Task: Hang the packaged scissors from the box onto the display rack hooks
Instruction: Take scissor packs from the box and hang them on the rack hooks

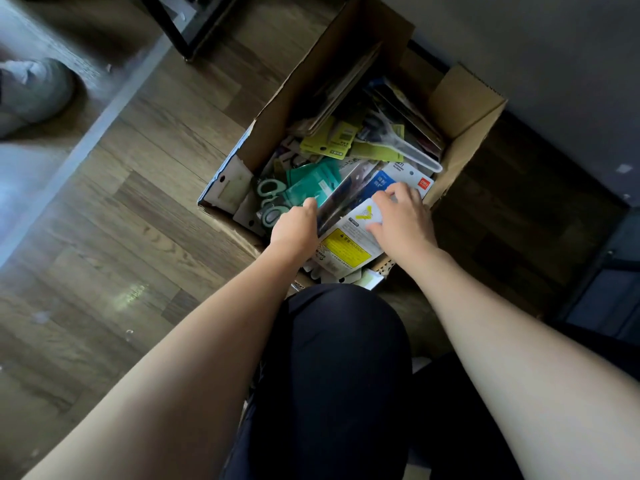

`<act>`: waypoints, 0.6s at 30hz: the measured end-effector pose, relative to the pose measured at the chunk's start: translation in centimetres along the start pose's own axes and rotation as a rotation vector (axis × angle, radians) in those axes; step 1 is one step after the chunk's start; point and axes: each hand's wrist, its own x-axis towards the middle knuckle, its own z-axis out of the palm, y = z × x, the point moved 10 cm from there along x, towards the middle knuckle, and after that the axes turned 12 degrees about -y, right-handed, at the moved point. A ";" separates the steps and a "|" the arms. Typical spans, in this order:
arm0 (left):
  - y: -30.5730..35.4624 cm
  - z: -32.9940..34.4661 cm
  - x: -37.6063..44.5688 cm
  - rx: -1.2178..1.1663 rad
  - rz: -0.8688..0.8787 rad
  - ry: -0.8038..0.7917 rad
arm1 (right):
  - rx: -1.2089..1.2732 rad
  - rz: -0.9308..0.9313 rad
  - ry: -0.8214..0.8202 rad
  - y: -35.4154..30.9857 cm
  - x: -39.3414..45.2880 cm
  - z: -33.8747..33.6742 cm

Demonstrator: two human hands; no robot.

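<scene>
Left hand (294, 226) reaches into the open cardboard box (273, 109) and rests against the left edge of a dark, glossy scissor package (341, 195); its fingers are curled down behind that edge, so whether they actually clamp the package cannot be told. Right hand (401, 216) lies palm-down with fingers spread on a white package (353, 233) bearing a yellow warning label, and its fingertips reach a blue-and-white package (398, 178) just beyond. It presses flat rather than pinching.

The dark package has its long axis on a diagonal, running from the near-left, beside the left hand, up toward the far-right of the box. It is tilted, with its left edge raised off the pile. The white package beneath lies roughly parallel, its yellow label toward the near end.

The box stands on a wood-pattern floor (131, 216), its flaps open, directly ahead of the person's dark-clad knee (339, 358). It is full of loosely piled packages in mixed orientations: teal packages (311, 181) with pale green scissor handles (268, 190) at the left, yellow-green cards (332, 140) toward the far side, and a clear blister pack (405, 147) pointing toward the right wall.

A shoe (31, 91) is visible at the upper left of the floor.
</scene>
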 end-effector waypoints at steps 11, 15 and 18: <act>1.4 -8.8 -11.5 -0.008 0.027 0.076 | 0.145 0.047 -0.158 -3.5 -8.3 -7.3; 2.4 -14.0 -17.9 -0.057 0.023 0.111 | 0.142 0.077 -0.120 -5.1 -13.1 -14.0; 3.4 -17.9 -22.7 -0.102 0.030 0.143 | 0.144 0.106 -0.073 -5.9 -17.1 -19.0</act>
